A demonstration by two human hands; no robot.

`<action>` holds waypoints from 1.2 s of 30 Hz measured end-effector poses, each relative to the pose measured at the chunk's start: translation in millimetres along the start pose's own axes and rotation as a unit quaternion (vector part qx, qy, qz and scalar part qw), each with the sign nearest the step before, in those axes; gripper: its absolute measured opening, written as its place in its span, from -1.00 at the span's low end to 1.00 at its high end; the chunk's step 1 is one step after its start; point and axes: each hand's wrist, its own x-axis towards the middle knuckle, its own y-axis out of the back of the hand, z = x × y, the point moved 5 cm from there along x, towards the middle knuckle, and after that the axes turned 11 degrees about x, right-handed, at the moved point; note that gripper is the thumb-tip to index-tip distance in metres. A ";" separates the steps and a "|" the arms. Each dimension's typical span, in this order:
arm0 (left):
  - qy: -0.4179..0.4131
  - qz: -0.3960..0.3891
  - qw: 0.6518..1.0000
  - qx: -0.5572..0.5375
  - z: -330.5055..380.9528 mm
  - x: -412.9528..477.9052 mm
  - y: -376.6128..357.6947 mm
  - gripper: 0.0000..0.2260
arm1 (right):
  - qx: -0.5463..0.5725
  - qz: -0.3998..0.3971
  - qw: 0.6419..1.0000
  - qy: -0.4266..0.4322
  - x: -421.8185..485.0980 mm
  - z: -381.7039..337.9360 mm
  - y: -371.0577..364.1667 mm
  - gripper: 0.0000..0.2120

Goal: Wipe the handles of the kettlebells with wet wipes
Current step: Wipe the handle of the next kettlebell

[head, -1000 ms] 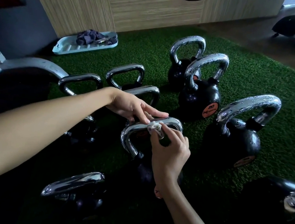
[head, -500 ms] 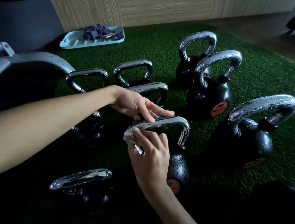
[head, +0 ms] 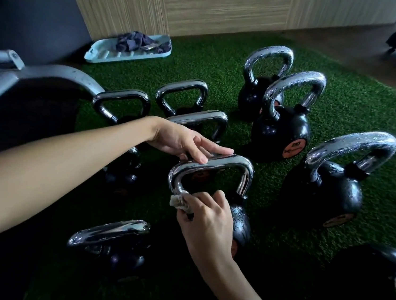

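Observation:
Several black kettlebells with chrome handles stand on green turf [head: 346, 97]. The middle kettlebell's chrome handle [head: 230, 162] is in front of me. My left hand [head: 183, 142] rests on the handle's top bar with fingers extended along it. My right hand [head: 206, 215] pinches a crumpled white wet wipe [head: 181, 201] against the base of the handle's left leg. That kettlebell's black body [head: 241, 225] shows just right of my right hand and is beaded with drops.
Three larger kettlebells with wet handles [head: 349, 152] stand to the right. Smaller ones [head: 108, 234] sit left and behind. A pale blue tray [head: 129, 52] with dark cloth lies by the wooden wall. A grey machine frame [head: 27, 81] is at the left.
My right hand has slid the wipe from the top bar round the left corner and down the left leg of the handle. My left hand stays on the top bar.

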 end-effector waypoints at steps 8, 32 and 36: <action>0.002 0.077 0.980 0.184 34.3 -19.8 -23.6 -0.44 | 0.083 0.136 0.985 -0.069 27.8 35.4 117.1 -0.75; 0.033 0.121 0.881 0.456 79.5 -37.1 -87.8 -0.15 | 0.116 0.043 0.986 -0.114 56.3 51.3 176.4 -0.76; -0.005 0.034 0.846 0.532 85.4 -22.0 -62.5 -0.12 | 0.122 0.053 0.980 -0.151 59.1 58.1 183.3 -0.77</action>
